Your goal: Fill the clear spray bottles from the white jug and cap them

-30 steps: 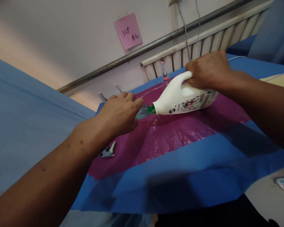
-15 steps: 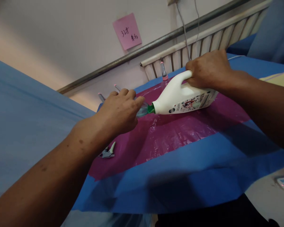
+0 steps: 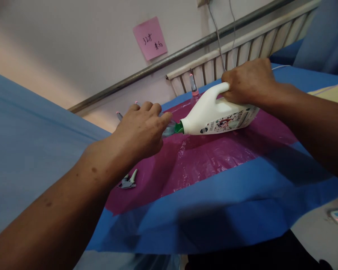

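By its handle, my right hand (image 3: 248, 80) grips a large white detergent jug (image 3: 208, 112), tilted almost onto its side with its mouth to the left. The green spout (image 3: 179, 128) of the jug meets the neck of a clear plastic bottle (image 3: 169, 129). My left hand (image 3: 143, 129) is wrapped round that bottle and hides most of it. Below my left wrist, a grey spray trigger head (image 3: 127, 182) with a pale lever lies on the purple plastic sheet (image 3: 197, 161).
Behind the jug stands a clear bottle with a pink-collared top (image 3: 194, 88). More pink-tipped tops show behind my left hand. Blue cloth (image 3: 214, 195) lies under the purple sheet. A pipe (image 3: 146, 71) and radiator (image 3: 242, 48) run along the wall, with a pink note (image 3: 150, 38) above.
Almost nothing differs. The view has shifted very slightly, and both hands keep hold of the jug and the bottle in the same pose.
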Demonstrator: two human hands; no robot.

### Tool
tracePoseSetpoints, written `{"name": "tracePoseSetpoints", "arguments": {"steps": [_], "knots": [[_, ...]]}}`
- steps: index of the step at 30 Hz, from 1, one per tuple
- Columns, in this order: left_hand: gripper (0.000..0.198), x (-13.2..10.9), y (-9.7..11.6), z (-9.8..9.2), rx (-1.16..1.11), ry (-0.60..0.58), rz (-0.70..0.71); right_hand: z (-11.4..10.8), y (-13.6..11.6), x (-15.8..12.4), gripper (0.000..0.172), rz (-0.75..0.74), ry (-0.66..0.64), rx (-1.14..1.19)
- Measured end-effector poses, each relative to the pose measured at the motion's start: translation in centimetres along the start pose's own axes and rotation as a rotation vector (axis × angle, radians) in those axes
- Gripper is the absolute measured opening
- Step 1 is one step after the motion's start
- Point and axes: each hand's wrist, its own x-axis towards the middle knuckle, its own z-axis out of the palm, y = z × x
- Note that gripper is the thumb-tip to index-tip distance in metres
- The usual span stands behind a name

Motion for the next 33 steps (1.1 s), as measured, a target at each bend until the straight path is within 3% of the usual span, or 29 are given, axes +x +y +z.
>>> {"name": "tracePoseSetpoints", "arguments": {"steps": [13,19,26,33], "knots": [[0.061,-0.1,-0.2,-0.3,-0.024,0.024,-0.018,-0.2,0.3,-0.4,0.043,0.039,-0.036,0.101],[0.064,0.0,-0.5,0.2,-0.072,0.068,-0.011,0.2,0.6,-0.2,0.042,0.035,0.011,0.126],[0.069,-0.3,-2.1,2.7,-0.097,0.167,-0.086,-0.4,1.1,-0.4,0.038,0.073,0.070,0.151],[0.068,-0.7,-1.8,6.8,-0.455,0.364,-0.214,0.2,2.4,0.3,0.038,0.103,0.099,0.098]]}}
